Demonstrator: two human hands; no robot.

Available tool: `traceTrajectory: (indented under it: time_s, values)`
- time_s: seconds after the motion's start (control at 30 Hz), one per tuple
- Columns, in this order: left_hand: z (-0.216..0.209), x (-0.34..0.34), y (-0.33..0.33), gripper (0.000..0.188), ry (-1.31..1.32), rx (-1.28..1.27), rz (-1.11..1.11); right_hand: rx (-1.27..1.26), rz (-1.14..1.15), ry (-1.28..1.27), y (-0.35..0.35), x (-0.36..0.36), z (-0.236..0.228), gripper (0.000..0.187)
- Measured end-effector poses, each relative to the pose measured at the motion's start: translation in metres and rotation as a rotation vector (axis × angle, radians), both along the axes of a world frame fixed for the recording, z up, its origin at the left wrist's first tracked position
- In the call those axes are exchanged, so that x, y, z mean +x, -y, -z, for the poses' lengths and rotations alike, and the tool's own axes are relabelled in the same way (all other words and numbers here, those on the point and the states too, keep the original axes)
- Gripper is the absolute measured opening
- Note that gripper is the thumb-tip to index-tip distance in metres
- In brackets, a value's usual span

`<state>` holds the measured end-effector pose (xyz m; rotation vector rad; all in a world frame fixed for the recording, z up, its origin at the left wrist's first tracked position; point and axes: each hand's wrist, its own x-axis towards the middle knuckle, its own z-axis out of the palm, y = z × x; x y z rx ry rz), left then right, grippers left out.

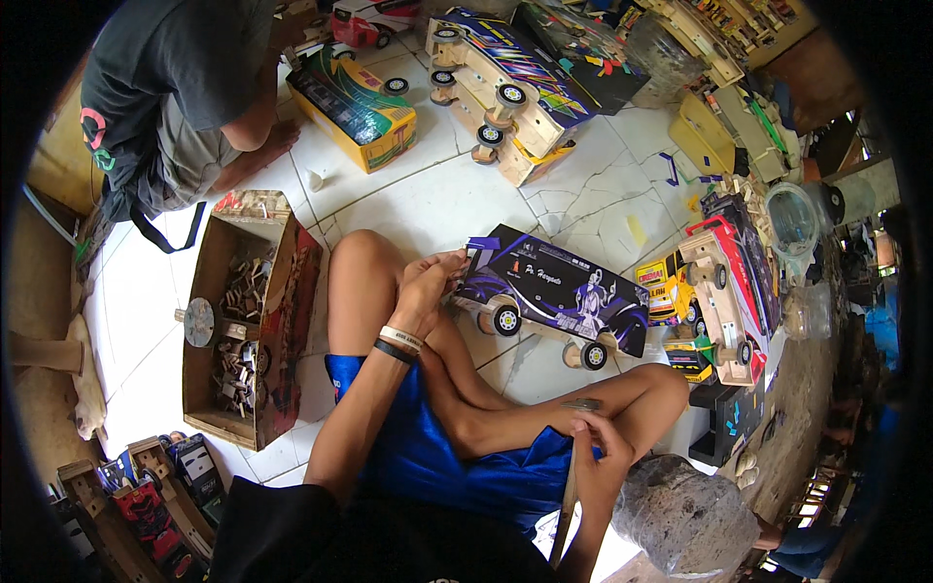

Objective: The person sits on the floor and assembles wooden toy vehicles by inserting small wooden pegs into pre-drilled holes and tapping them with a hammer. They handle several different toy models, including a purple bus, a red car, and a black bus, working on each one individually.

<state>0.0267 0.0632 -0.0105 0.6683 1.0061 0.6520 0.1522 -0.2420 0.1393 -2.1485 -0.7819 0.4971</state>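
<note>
from where i stand, the purple-and-black toy bus [559,296] sits in the middle of the frame, just right of centre, on its wheels beyond the person's crossed legs. the left hand [426,291] is at the bus's left end, fingers bent and nearly closed, close to a purple flap [483,243] at the top corner; whether they pinch the bus or some small piece, i can't tell. low and right of centre, the right hand [603,452] is half curled over the lap, thumb and fingers closed around a slim stick [567,505].

to do this well, i'd steady the bus lightly by its end, since those wheels look ready to roll, and keep fingertips off the printed side. working the flap flat from its fold outward would likely avoid creases.
</note>
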Motion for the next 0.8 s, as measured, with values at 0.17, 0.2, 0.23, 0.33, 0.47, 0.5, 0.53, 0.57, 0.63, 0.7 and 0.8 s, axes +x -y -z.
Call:
traceTrajectory:
  time_s: [0.17, 0.2, 0.23, 0.33, 0.47, 0.5, 0.53, 0.57, 0.63, 0.7, 0.8]
  values:
    - [0.004, 0.001, -0.002, 0.018, 0.031, -0.025, -0.015, 0.019, 0.063, 0.034, 0.026, 0.004, -0.001, 0.013]
    - [0.005, 0.002, -0.002, 0.018, 0.028, -0.024, -0.02, 0.014, 0.079, 0.045, 0.031, 0.004, -0.002, 0.013]
    - [0.006, 0.002, -0.002, 0.018, 0.025, -0.023, -0.025, 0.007, 0.094, 0.056, 0.037, 0.004, -0.002, 0.012]
    - [0.009, 0.001, -0.001, 0.019, 0.056, -0.032, -0.024, -0.037, 0.101, 0.093, 0.056, 0.004, -0.001, 0.011]
    - [0.011, 0.002, 0.0, 0.021, 0.074, -0.044, -0.035, -0.129, 0.086, 0.183, 0.083, -0.001, 0.002, 0.013]
    - [0.011, 0.002, 0.001, 0.02, 0.091, -0.033, -0.041, -0.163, 0.102, 0.178, 0.09, -0.003, 0.002, 0.013]
    - [0.011, 0.003, 0.001, 0.02, 0.099, -0.028, -0.041, -0.197, 0.119, 0.172, 0.096, -0.006, 0.003, 0.014]
    - [0.01, 0.004, 0.002, 0.02, 0.098, -0.037, -0.042, -0.225, 0.133, 0.162, 0.101, -0.009, 0.003, 0.016]
    - [0.009, 0.005, 0.004, 0.019, 0.092, -0.038, -0.057, -0.299, 0.18, 0.128, 0.11, -0.018, 0.002, 0.02]
    - [0.009, 0.007, 0.005, 0.019, 0.085, -0.048, -0.072, -0.34, 0.186, 0.007, 0.12, -0.027, 0.0, 0.025]
    - [0.01, 0.009, 0.005, 0.019, 0.098, -0.048, -0.09, -0.432, 0.165, -0.126, 0.134, -0.044, 0.001, 0.029]
